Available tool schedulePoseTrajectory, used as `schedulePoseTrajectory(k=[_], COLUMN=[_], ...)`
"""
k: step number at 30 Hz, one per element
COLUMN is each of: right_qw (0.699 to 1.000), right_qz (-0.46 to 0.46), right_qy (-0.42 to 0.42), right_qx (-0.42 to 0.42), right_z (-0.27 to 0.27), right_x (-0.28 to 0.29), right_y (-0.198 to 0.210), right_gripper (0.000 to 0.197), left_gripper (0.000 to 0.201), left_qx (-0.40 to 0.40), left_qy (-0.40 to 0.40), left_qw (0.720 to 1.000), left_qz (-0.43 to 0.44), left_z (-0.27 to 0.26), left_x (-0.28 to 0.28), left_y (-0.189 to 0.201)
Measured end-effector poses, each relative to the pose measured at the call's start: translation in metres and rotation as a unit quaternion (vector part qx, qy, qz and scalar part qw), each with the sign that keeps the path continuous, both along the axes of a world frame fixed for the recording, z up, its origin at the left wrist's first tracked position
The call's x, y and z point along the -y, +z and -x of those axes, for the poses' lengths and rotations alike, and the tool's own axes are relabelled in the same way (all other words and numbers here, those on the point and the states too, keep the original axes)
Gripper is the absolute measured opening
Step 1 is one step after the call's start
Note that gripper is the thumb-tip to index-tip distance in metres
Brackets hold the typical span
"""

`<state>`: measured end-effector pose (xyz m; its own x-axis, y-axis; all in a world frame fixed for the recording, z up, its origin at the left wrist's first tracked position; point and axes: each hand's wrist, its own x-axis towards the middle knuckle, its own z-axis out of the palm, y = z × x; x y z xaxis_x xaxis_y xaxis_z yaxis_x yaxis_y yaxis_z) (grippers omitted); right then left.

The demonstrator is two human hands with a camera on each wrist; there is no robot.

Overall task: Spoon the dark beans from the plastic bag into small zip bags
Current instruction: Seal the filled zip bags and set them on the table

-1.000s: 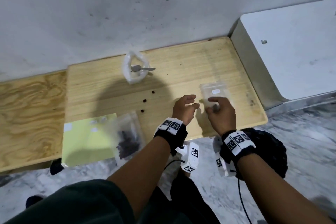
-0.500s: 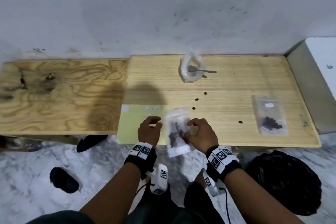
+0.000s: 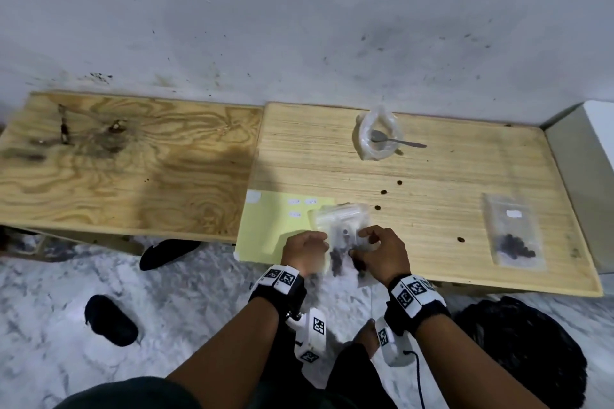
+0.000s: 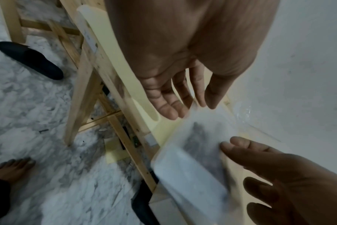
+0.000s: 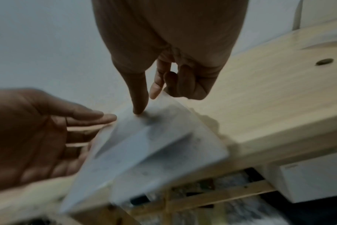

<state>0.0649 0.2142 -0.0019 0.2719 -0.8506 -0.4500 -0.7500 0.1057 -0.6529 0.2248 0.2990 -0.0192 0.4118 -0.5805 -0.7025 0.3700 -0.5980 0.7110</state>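
Both hands hold a clear small zip bag [image 3: 344,226] with dark beans in it, over the table's front edge beside a yellow sheet [image 3: 272,226]. My left hand [image 3: 307,251] pinches the bag's left edge between thumb and fingers [image 4: 194,109]. The right hand [image 3: 368,239] pinches its right side with thumb and forefinger [image 5: 146,105]. The bag [image 5: 144,152] is blurred in the wrist views. At the back stands the rolled-down plastic bag [image 3: 367,146] with a metal spoon [image 3: 395,139] lying in it. A second zip bag with beans [image 3: 513,236] lies flat at the right.
A few loose beans [image 3: 384,192] dot the light wooden table [image 3: 448,176]. A darker plywood board [image 3: 126,163] adjoins it on the left, a white unit [image 3: 584,189] on the right. Black shoes [image 3: 111,320] and a black bag [image 3: 521,352] lie on the marble floor.
Both hands left the zip bag at the right, which now lies flat with beans inside, and moved left to the bean bag by the yellow sheet, taking hold of it.
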Motion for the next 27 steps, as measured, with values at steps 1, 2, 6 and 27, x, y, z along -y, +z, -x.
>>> schedulePoseTrajectory(k=[1, 2, 6, 27], right_qw=[1.000, 0.998, 0.989, 0.992], right_qz=[0.006, 0.007, -0.033, -0.025], right_qy=[-0.011, -0.019, -0.006, 0.056], right_qx=[0.026, 0.053, 0.147, -0.108], right_z=[-0.002, -0.007, -0.039, -0.164], right_x=[0.001, 0.003, 0.009, 0.001], right_y=[0.001, 0.004, 0.016, -0.013], right_gripper=[0.030, 0.029, 0.027, 0.014], left_gripper=[0.016, 0.018, 0.019, 0.017], left_qx=[0.009, 0.012, 0.043, 0.119], left_qy=[0.002, 0.010, 0.032, 0.144], left_qw=[1.000, 0.999, 0.992, 0.977], left_qz=[0.014, 0.036, 0.114, 0.100], left_z=[-0.002, -0.005, -0.023, -0.173], left_x=[0.001, 0.001, 0.006, -0.003], left_y=[0.003, 0.007, 0.024, 0.007])
